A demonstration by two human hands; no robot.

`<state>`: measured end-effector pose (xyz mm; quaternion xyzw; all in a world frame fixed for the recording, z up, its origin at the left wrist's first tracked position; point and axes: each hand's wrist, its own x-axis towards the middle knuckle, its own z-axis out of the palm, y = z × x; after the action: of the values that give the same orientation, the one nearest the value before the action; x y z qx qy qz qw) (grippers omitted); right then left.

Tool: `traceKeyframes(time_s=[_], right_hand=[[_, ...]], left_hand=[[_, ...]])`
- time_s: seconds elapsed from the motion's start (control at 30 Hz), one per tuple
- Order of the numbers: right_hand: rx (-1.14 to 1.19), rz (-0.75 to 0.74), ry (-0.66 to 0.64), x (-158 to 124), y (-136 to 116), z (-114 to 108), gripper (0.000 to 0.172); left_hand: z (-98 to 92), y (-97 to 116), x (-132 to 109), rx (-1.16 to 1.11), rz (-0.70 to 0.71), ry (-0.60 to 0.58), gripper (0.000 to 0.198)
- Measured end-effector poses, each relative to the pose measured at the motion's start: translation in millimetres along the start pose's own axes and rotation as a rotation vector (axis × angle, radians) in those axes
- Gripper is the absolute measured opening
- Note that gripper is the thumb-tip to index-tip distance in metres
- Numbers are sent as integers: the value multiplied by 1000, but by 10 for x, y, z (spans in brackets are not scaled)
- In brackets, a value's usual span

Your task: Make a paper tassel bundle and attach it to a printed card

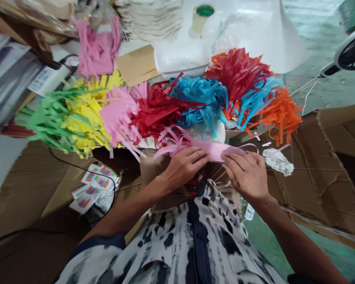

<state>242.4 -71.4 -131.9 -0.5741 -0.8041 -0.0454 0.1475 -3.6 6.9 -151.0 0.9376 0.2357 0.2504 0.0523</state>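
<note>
A pink fringed tissue-paper strip (215, 150) stretches between my two hands at the near edge of the work surface. My left hand (187, 163) is closed on its left part, where loose pink strands fan out. My right hand (248, 171) grips the right end, fingers bent over the paper. Just beyond lie bunches of fringed paper: green (51, 114), yellow (85, 126), pink (122, 112), dark red (159, 108) and blue (199, 98). On the right, a red bunch (239, 77) rests against an orange one (279, 114). The undersides of both hands' grips are hidden.
A white plastic tray (182, 57) and brown card (137, 65) stand behind the bunches, with another pink bunch (99, 51) at back left. Cardboard boxes (319, 157) flank me. Printed packets (96, 187) sit low left. A black fan-like device (353, 51) is at right.
</note>
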Motion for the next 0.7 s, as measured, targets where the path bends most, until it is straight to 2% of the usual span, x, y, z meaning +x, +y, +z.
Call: traceKeyframes(time_s=[0.17,0.27,0.47,0.7], right_hand=[[61,-4,-17,6,68,-44,22],[80,69,-36,44,71,-102,23],[49,232,-127,140,62,-160,31],[-69,305,-240,299,1,-171,35]], left_hand=[[-60,-31,-31,-19,-81,-49,22],[-136,-25,65,-29,-156,-67,20],[-296,-59,292,89,-297,-194,27],[-277,-130,386,203,-382,-242,25]])
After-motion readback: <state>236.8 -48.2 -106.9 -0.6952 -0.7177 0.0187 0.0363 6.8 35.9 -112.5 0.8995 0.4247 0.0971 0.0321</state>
